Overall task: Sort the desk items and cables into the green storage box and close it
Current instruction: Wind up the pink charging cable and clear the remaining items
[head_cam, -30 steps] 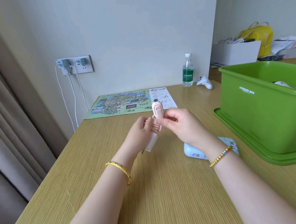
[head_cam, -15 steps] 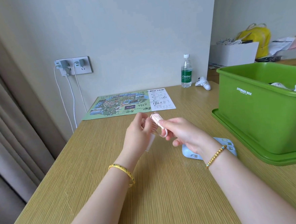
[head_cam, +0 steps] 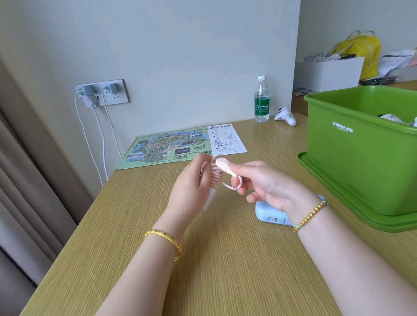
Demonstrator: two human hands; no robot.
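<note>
Above the middle of the wooden desk [head_cam: 235,267] I hold a pink cable [head_cam: 217,175] coiled into a small bundle. My left hand [head_cam: 191,187] grips the bundle, with a white plug end sticking out below the palm. My right hand [head_cam: 261,182] pinches the cable's pink strap tab and a loose loop. The green storage box [head_cam: 365,161] stands open on its green lid [head_cam: 333,193] at the right, with a few items inside. A pale blue device [head_cam: 273,213] lies on the desk under my right wrist.
A printed map sheet [head_cam: 174,146] lies at the back of the desk. A water bottle [head_cam: 262,99] and a white controller [head_cam: 286,116] stand near the wall. Chargers with white cables hang from the wall socket [head_cam: 101,92]. A white box and yellow bag sit behind the storage box.
My right hand has swung the pink strap tab from upright to lying slanted over the bundle, and a loose loop now hangs from its fingers. The left hand keeps holding the coil.
</note>
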